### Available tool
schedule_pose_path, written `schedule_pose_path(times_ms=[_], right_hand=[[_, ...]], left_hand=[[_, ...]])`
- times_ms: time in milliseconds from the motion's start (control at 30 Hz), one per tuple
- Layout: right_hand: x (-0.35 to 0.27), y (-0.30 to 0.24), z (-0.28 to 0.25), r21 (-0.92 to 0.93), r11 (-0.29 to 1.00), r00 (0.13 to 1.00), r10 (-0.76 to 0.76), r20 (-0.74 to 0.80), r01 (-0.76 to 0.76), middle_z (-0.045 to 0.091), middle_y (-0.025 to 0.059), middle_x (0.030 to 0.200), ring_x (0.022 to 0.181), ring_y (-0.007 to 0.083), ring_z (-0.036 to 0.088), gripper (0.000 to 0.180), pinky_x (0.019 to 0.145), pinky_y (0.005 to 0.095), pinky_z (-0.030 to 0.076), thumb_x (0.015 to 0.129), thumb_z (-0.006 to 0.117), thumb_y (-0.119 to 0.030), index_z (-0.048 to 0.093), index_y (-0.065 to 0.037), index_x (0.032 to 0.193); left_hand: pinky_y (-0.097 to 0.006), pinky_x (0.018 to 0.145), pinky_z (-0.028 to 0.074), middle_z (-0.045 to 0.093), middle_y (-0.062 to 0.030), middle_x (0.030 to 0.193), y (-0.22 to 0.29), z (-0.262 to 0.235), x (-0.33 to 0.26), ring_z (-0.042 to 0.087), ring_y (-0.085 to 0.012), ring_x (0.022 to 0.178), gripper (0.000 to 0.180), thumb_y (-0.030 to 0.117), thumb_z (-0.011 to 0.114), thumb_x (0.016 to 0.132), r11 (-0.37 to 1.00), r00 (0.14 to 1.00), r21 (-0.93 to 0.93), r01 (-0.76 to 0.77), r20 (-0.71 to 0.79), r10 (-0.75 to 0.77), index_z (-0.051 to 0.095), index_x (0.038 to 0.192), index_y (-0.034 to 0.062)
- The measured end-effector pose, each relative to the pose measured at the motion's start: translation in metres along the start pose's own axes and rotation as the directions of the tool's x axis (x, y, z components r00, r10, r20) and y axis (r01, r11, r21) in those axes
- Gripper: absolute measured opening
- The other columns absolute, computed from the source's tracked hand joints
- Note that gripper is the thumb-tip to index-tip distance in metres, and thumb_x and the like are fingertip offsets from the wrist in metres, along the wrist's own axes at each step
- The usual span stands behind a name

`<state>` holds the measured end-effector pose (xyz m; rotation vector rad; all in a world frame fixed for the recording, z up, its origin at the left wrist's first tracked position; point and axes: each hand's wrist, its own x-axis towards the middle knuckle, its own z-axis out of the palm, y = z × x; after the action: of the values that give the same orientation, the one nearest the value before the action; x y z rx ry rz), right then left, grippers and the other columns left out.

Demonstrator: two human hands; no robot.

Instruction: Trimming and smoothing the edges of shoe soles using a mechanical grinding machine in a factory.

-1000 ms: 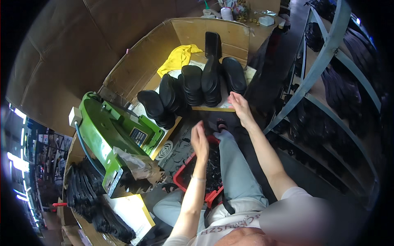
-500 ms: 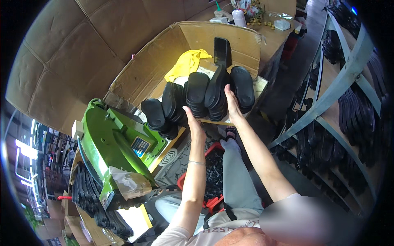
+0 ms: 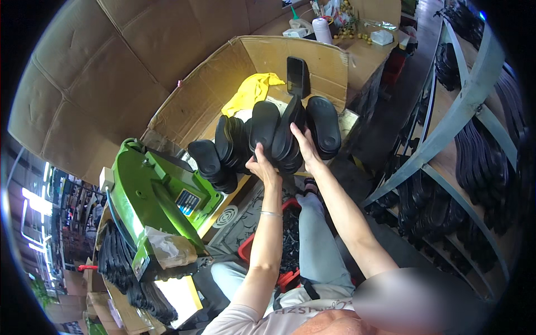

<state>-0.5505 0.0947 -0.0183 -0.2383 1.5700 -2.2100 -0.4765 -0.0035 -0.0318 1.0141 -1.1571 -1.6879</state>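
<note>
Several stacks of black shoe soles stand side by side at the front of a cardboard-walled bench. My left hand point(image 3: 264, 166) grips the lower end of the middle sole stack point(image 3: 264, 124), thumb up on its front and fingers curled at its left. My right hand point(image 3: 305, 147) is against the sole stack point(image 3: 289, 134) just to the right, thumb toward its front and the other fingers partly hidden. A further sole stack point(image 3: 323, 124) rests beyond my right hand. To the left are a taller stack point(image 3: 225, 137) and a lower one point(image 3: 205, 158).
A green machine point(image 3: 159, 187) stands at the left. Behind the soles lie a yellow cloth point(image 3: 250, 94) and an upright black phone-like slab point(image 3: 297, 77), inside cardboard walls point(image 3: 301, 50). Below is a red crate point(image 3: 290, 245) of black scraps. A metal rack point(image 3: 455, 123) with soles stands right.
My hands have moved slightly left and closed in on the two central stacks. The left fingers now curl where they were straighter. The view has shifted a little.
</note>
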Motion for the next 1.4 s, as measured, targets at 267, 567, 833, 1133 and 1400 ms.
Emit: schedule_pose_path(times_ms=[267, 567, 833, 1133, 1400], right_hand=[[-0.078, -0.003, -0.020, -0.021, 1.000, 0.995, -0.008, 0.095, 0.010, 0.029, 0.0206, 0.143, 0.133, 0.0267, 0.028, 0.094, 0.107, 0.0350, 0.024, 0.079, 0.060, -0.056, 0.021, 0.004, 0.140], [-0.089, -0.004, -0.015, -0.110, 0.994, 1.000, 0.004, 0.015, -0.002, 0.031, 0.0211, 0.142, 0.131, 0.0290, 0.031, 0.098, 0.108, 0.0381, 0.023, 0.075, 0.061, -0.059, 0.022, 0.002, 0.140], [-0.142, -0.006, -0.018, -0.124, 0.988, 0.990, -0.103, -0.101, 0.090, 0.044, 0.0215, 0.132, 0.123, 0.0295, 0.041, 0.088, 0.103, 0.0370, 0.031, 0.073, 0.065, -0.053, 0.037, 0.006, 0.132], [-0.350, 0.026, -0.091, -0.032, 0.955, 0.955, -0.296, -0.021, 0.295, 0.020, 0.0176, 0.146, 0.136, 0.0282, 0.018, 0.087, 0.111, 0.0418, 0.015, 0.080, 0.064, -0.041, 0.018, -0.004, 0.144], [-0.507, 0.079, -0.157, 0.190, 0.782, 0.738, -0.435, -0.517, 0.594, 0.025, 0.0130, 0.144, 0.133, 0.0254, 0.025, 0.094, 0.109, 0.0379, 0.018, 0.075, 0.067, -0.036, 0.012, -0.004, 0.145]], left_hand=[[-0.036, 0.092, 0.040, 0.041, -0.0195, 0.117, -0.009, -0.063, -0.070, 0.047, -0.0239, 0.106, 0.069, 0.041, 0.067, 0.079, 0.988, 0.995, -0.152, 0.018, 0.104, -0.002, 0.033, 0.117, -0.0053], [-0.037, 0.095, 0.042, 0.059, -0.0087, 0.118, 0.063, -0.072, -0.024, 0.057, -0.0237, 0.107, 0.066, 0.055, 0.057, 0.080, 0.868, 0.630, -0.039, 0.494, 0.704, -0.327, 0.054, 0.121, 0.0035], [-0.049, 0.087, 0.043, 0.054, -0.0120, 0.123, 0.054, -0.103, -0.072, 0.053, -0.0302, 0.110, 0.074, 0.059, 0.053, 0.075, 0.923, 0.679, 0.150, 0.354, 0.637, -0.364, 0.048, 0.127, 0.0069], [-0.047, 0.101, 0.036, 0.043, -0.0121, 0.134, 0.001, -0.205, -0.193, 0.043, -0.0300, 0.122, 0.076, 0.058, 0.050, 0.080, 0.939, 0.527, 0.030, 0.344, 0.821, -0.219, 0.038, 0.135, 0.0082], [-0.039, 0.110, 0.018, 0.020, -0.0098, 0.149, -0.044, -0.195, -0.303, 0.023, -0.0259, 0.135, 0.094, 0.056, 0.058, 0.076, 0.999, 0.017, -0.003, -0.046, 1.000, 0.004, 0.014, 0.146, 0.0108]])
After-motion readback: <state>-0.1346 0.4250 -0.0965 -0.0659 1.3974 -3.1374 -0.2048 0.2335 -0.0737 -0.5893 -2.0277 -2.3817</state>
